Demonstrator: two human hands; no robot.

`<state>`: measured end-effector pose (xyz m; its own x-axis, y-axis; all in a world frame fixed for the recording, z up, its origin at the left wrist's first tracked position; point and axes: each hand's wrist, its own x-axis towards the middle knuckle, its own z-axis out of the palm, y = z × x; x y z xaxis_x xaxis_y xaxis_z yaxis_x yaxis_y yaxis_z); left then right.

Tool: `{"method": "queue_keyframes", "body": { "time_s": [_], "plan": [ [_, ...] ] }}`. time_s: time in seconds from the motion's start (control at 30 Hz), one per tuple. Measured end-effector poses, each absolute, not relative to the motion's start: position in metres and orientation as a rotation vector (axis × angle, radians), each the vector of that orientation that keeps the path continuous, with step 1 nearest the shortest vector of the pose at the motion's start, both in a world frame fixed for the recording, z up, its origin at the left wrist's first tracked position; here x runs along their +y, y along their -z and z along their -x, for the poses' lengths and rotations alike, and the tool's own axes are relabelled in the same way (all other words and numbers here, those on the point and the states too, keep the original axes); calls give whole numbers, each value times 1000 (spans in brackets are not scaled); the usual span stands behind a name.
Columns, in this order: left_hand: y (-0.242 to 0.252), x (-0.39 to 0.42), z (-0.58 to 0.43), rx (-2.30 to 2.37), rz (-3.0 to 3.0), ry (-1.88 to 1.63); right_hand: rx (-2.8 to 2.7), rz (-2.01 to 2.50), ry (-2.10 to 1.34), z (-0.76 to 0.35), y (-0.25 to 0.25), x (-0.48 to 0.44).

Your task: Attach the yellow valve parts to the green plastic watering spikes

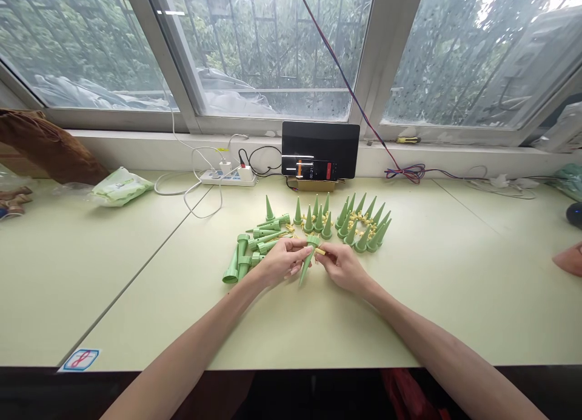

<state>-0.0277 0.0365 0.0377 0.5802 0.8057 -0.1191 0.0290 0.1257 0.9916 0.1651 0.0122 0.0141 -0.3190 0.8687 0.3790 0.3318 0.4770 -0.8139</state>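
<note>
Green spike [306,270], one, gripped tip-down by your left hand [285,258]; angled inward beside the spike, your right hand [342,265] pinches one yellow piece [321,251].

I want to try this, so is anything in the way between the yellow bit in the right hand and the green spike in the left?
Nothing visible: the yellow bit in the right hand is close beside the green spike in the left hand. The standing spikes are beyond both hands.
</note>
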Motion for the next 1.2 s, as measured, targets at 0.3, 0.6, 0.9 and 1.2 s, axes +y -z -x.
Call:
{"method": "queue_keyframes", "body": {
  "time_s": [0.3, 0.6, 0.9, 1.2],
  "plan": [
    [-38, 36, 27, 746, -1459, -695, -1606, 989, -1316, -164, -19, 10],
    [-33, 37, 23, 784, -1521, -774, -1164, 743, -1869, -166, -17, 13],
    [-26, 40, 26, 799, -1461, -706, -1358, 847, -1660, -164, -17, 13],
    [-34, 38, 26, 786, -1303, -671, -1527, 939, -1515, -166, -25, 10]
  ]
}}
